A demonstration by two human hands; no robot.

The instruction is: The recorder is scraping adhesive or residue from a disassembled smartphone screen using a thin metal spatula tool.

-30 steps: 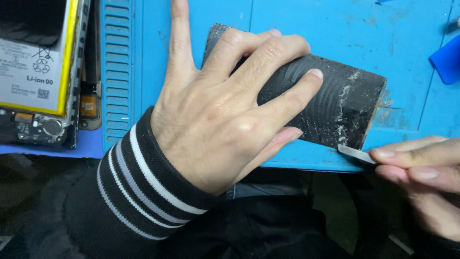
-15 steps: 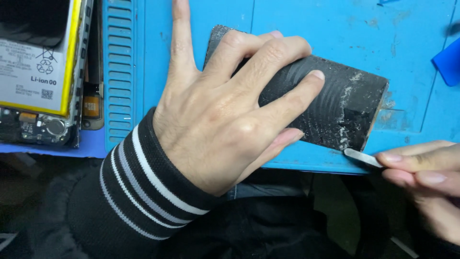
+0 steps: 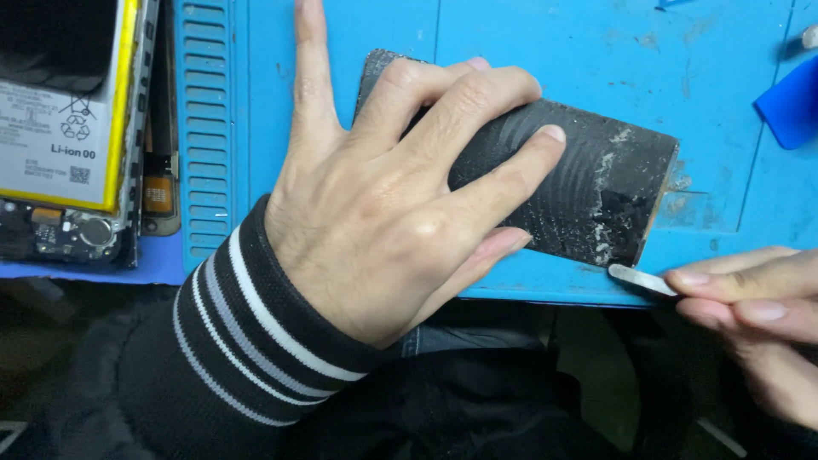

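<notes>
Head view, only view: two hands showing, one dark panel, one thin metal blade, one opened phone, one blue pick. The left hand (image 3: pixel 383 230) is lying flat and fully spread over the dark rectangular panel (image 3: pixel 588 183), palm down, four fingers pressing on its top face and the thumb running along its near edge; nothing is being gripped, it is just pinning the panel down. The panel is sitting on the blue work mat (image 3: pixel 545 51), near the mat's front edge, tilted slightly, with its right end uncovered and showing patches of whitish residue. The right hand (image 3: pixel 758 324) is coming in from the lower right, fingers closed tight in a pinch on the thin metal blade (image 3: pixel 637 278); only the blade's tip is sticking out past the fingertips. That tip is sitting just beside the panel's lower right corner; cannot tell whether it is actually touching. The left wrist is wearing a black cuff with white stripes (image 3: pixel 247 332). Far left, the opened phone (image 3: pixel 72 128) is lying with its battery exposed, well apart from the panel. Top right, the blue pick (image 3: pixel 788 106) is lying on the mat, partly cut off by the frame edge.
</notes>
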